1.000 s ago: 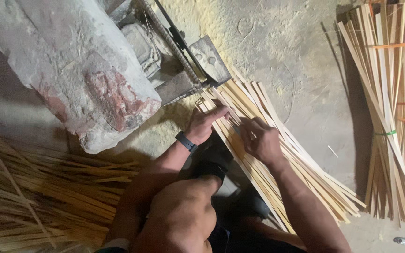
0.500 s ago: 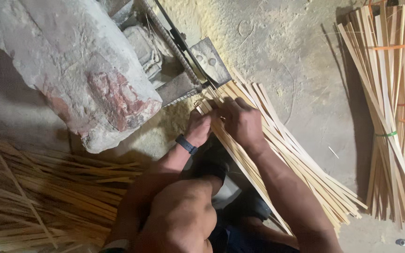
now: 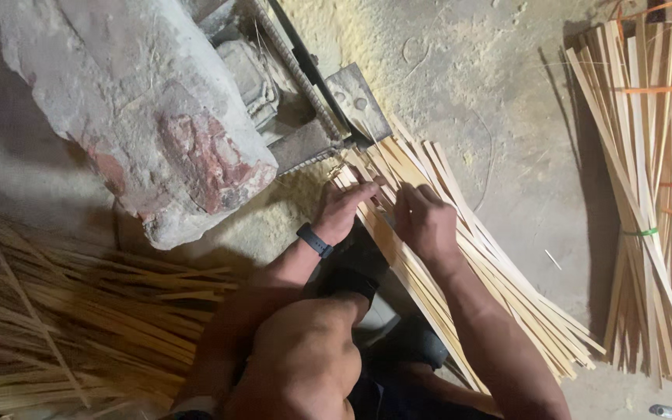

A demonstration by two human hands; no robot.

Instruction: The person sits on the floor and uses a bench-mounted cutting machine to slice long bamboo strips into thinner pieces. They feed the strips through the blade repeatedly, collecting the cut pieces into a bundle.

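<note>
A heap of thin sticks [image 3: 79, 327] lies on the floor [image 3: 491, 117] at the far left. The left hand [image 3: 348, 208] (a dark band at its wrist) rests open-fingered on the fanned slats [image 3: 499, 288] near the metal machine [image 3: 313, 117]; the right hand [image 3: 423, 222] presses flat beside it. A tied bundle [image 3: 655, 194] lies at the right.

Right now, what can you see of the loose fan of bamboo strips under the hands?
The bamboo strips are long, thin, flat slats, pale yellow, untied and fanned on the dusty concrete floor. They run diagonally, their upper ends converging at the metal machine, their lower ends spreading toward lower right. The left hand presses on the upper ends near the machine; the right hand lies flat across them just beside it. Both forearms hide part of the pile.
</note>
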